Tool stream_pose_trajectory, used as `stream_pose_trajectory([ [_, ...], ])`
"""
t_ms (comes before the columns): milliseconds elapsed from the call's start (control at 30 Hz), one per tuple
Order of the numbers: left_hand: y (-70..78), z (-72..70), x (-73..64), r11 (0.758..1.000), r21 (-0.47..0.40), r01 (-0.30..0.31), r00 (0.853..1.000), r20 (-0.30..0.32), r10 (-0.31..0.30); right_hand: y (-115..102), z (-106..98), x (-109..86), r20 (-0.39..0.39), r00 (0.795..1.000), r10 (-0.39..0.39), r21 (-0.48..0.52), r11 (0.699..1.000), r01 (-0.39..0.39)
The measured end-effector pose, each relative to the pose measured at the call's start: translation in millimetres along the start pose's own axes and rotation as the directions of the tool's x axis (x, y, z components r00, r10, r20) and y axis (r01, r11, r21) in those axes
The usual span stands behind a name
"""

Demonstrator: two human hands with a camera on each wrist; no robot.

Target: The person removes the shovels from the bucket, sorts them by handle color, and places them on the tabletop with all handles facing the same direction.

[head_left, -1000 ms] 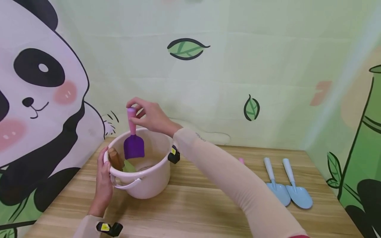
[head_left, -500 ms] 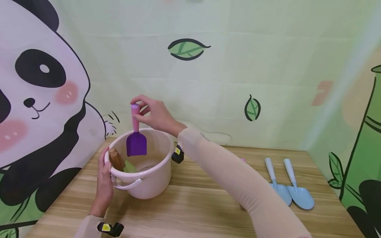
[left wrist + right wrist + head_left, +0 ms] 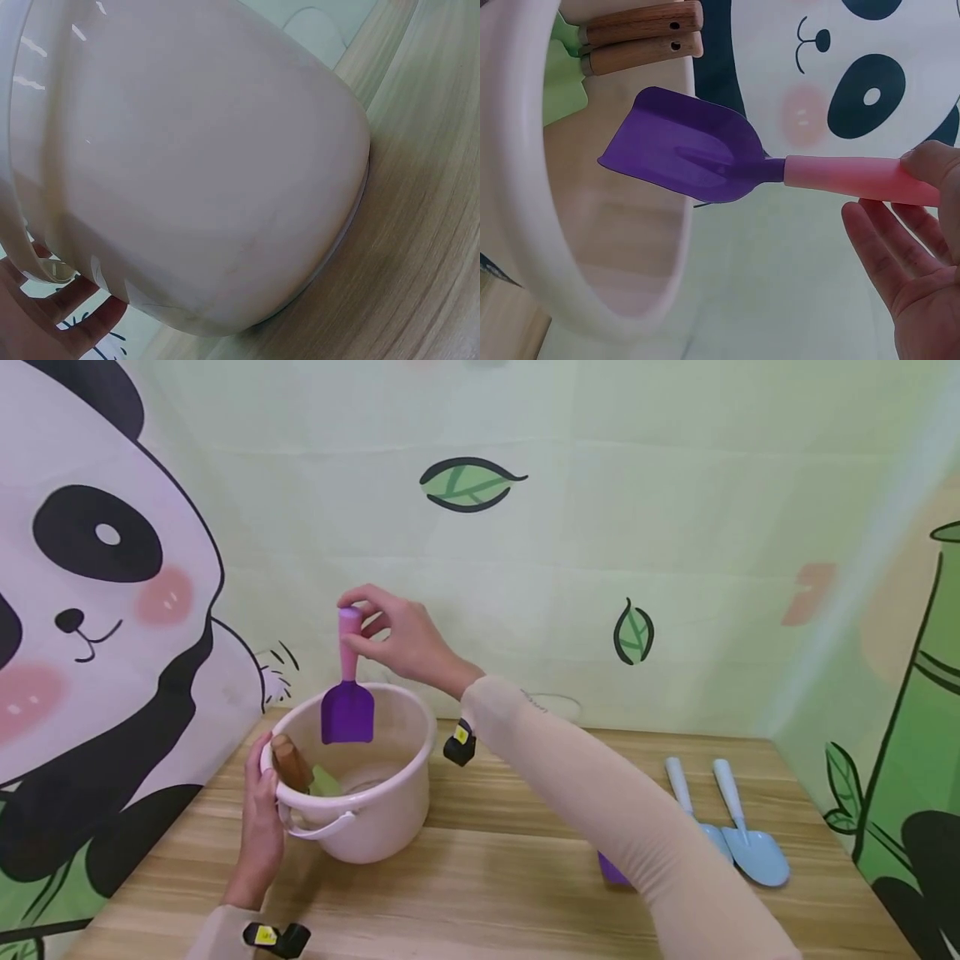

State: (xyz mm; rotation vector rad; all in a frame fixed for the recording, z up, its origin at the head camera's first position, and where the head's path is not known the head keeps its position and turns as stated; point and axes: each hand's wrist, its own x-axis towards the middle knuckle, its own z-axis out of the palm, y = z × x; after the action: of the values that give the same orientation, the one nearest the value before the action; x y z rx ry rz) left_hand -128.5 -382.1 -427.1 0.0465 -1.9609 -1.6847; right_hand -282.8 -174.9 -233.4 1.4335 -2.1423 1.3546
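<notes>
The right hand (image 3: 401, 635) pinches a shovel (image 3: 348, 710) near the top of its pink handle (image 3: 349, 647), thumb on one side and fingers on the other. The shovel hangs nearly upright, its purple blade pointing down over the mouth of a pale bucket (image 3: 382, 822); in the head view the blade lies against the far inner wall, and how deep its tip sits cannot be told. The right wrist view shows the lower fingers of that hand spread loosely, apart from the handle.

The left hand (image 3: 262, 814) grips the bucket at its left rim, and the left wrist view shows fingers against the outer wall just below the edge. The bucket stands upright on a wood-grain counter (image 3: 495, 893), its white carrying handle (image 3: 318, 832) lowered along the near side.

Inside the bucket, two green shovels (image 3: 564, 82) with wooden handles (image 3: 641, 37) lean side by side against the wall, near the left hand.

Well apart on the right, two blue shovels (image 3: 756, 856) lie next to each other, one partly covered by the right sleeve (image 3: 600, 793). A purple piece (image 3: 613, 870) shows beside that sleeve, mostly hidden. Behind everything is a pale green backdrop (image 3: 525, 560) printed with a panda (image 3: 150, 627) and leaves (image 3: 468, 485).
</notes>
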Motion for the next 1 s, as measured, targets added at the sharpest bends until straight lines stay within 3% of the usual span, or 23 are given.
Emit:
stream_pose_trajectory([
  [667, 1.4, 1.8, -0.5, 1.000, -0.005, -0.016, 1.000, -0.016, 0.016, -4, -35, -10.5, -0.069, 0.997, -0.029, 0.063, 0.997, 0.033],
  [1000, 2.1, 0.3, -0.9, 0.999, 0.039, 0.021, 1.000, 0.004, -0.021, -5, -55, -17.7, -0.102, 0.995, -0.018, 0.102, 0.994, 0.029],
])
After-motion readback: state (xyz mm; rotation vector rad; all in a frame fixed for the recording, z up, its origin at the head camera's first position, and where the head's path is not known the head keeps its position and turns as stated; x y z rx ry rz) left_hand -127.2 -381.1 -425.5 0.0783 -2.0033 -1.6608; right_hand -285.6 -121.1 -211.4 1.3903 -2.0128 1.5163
